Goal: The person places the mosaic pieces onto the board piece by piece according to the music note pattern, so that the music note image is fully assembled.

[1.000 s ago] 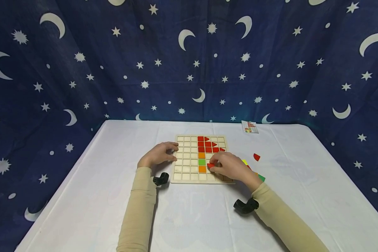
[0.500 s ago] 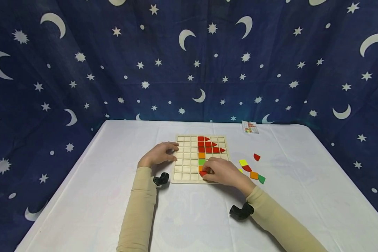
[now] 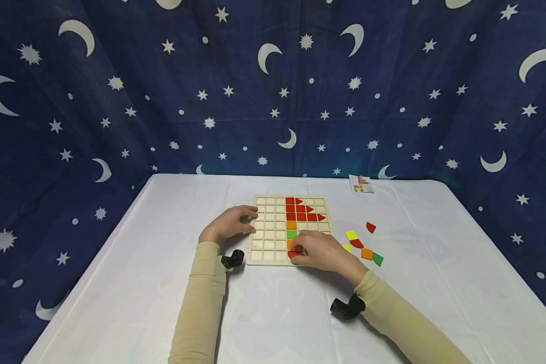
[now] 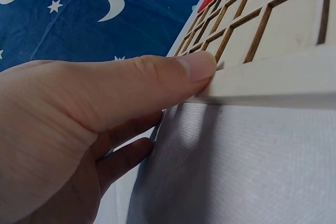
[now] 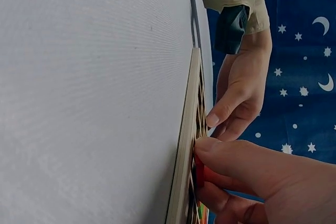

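A wooden grid board [image 3: 269,235] lies on the table with tiles in some of its cells. Red squares and red triangular tips [image 3: 306,217] fill cells in the upper rows; an orange square [image 3: 291,225] and a green square [image 3: 291,234] run down one column below them. My right hand [image 3: 325,251] pinches a red round-edged tile [image 3: 292,255] between thumb and fingers at the bottom cell of that column, partly hiding an orange square [image 3: 289,244]. My left hand [image 3: 229,223] touches the board's left edge, its thumb [image 4: 199,66] against the rim.
Right of the board lie loose tiles: a yellow one [image 3: 351,235], a red one [image 3: 357,243], an orange square [image 3: 366,254], a green one [image 3: 378,259] and a red one [image 3: 370,227] apart. A pattern card [image 3: 361,184] lies at the back before the starry curtain [image 3: 236,101].
My right hand has carried the red tile left and toward me, down to the bottom row. The third row's red tip and the loose tiles are uncovered. The left hand stays put.
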Available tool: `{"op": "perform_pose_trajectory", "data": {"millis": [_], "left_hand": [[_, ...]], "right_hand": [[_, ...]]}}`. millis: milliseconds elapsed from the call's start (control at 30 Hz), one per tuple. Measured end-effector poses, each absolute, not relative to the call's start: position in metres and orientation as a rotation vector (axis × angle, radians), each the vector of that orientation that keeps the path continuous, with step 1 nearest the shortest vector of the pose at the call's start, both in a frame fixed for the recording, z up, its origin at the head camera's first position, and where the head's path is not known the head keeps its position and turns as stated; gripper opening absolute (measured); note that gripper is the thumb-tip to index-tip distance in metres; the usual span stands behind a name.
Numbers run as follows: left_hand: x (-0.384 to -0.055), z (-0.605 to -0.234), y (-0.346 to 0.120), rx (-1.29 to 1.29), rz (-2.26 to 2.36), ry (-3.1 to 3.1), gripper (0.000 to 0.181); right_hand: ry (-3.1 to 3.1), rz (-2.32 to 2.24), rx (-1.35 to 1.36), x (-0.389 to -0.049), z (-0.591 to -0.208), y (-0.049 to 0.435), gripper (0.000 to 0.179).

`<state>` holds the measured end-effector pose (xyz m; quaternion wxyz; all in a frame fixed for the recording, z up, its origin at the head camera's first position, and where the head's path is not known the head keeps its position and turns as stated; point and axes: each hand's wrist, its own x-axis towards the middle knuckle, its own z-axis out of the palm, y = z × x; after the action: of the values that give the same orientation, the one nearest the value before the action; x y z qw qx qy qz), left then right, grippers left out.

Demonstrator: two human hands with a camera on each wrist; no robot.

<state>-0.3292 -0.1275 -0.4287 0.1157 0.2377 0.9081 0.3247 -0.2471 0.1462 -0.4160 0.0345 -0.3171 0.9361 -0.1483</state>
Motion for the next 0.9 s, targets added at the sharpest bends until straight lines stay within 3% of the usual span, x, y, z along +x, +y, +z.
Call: {"op": "perform_pose_trajectory", "data": {"millis": [900], "left_hand": [[-0.3292,-0.4299,-0.1273,0.712,0.952,2.671,0.045]], "right_hand": [[2.928,-0.427,-1.014,-0.2451,-0.4181,0.1448,0.017]]}}
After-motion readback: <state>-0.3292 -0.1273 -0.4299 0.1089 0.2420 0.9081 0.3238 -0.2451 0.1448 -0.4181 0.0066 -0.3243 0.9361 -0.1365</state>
